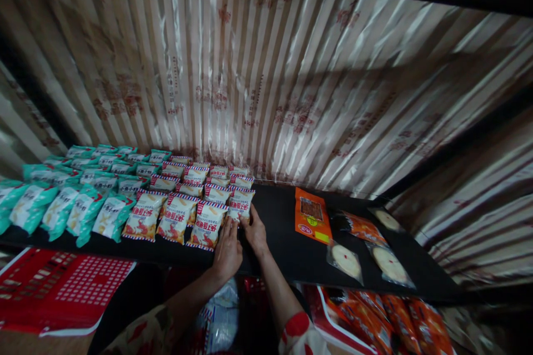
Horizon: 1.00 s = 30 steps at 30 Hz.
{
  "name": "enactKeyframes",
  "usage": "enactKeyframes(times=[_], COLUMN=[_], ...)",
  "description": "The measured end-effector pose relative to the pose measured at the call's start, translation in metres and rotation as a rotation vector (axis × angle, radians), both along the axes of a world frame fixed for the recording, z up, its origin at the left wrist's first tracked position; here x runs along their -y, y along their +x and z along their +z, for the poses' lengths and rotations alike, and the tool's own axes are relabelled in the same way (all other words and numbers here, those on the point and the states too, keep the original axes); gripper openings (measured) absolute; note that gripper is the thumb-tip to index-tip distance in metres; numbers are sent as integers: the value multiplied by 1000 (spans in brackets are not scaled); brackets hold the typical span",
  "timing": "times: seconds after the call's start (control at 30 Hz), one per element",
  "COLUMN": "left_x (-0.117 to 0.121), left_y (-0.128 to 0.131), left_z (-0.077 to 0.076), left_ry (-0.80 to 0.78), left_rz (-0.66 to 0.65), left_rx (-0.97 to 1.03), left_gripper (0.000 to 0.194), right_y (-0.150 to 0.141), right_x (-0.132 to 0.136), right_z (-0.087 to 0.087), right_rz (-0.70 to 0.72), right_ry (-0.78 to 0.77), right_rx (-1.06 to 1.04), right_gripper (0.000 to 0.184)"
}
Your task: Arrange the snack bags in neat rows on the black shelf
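Note:
A small white snack bag (240, 204) with red lettering and a striped top edge stands at the right end of the front rows on the black shelf (272, 216). My right hand (255, 233) grips its lower right side, fingers bent round the edge. At its lower left, my left hand (228, 250) presses against the bag with fingers close together. Just left of that hand is another bag of the same kind (207, 226), front row. Several matching bags (176, 218) line up further left and behind.
Teal snack bags (111, 217) fill the shelf's left end. To the right lie an orange packet (311, 215), a second orange packet (366, 228) and round pale wrapped items (346, 262). Below are a red basket (79, 283) and more orange packets (375, 316). Striped sheeting (266, 77) hangs behind.

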State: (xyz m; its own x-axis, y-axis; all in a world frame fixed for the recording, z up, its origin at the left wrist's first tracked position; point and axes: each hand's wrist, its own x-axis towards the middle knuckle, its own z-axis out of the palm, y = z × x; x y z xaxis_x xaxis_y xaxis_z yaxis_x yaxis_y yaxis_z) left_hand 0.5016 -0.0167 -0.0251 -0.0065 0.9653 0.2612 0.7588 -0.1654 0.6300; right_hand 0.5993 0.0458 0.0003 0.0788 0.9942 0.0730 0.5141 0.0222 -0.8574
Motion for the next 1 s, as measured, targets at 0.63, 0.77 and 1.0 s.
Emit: enactKeyframes(times=[0.63,0.77,1.0], left_x=[1,4,17], left_y=[1,-2,-1], left_z=[10,17,17], left_ry=[-59,-86,-59], left_rz=[-38,-63,-87], left_rx=[-5,-4,17], left_gripper=[63,61,53], right_y=[-1,-2,-1], right_x=[-2,3,32], right_z=[-6,-8,-13], right_rz=[5,-55,-177], right_ry=[65,91,155], right_rx=[50,74,67], right_gripper=[57,58,48])
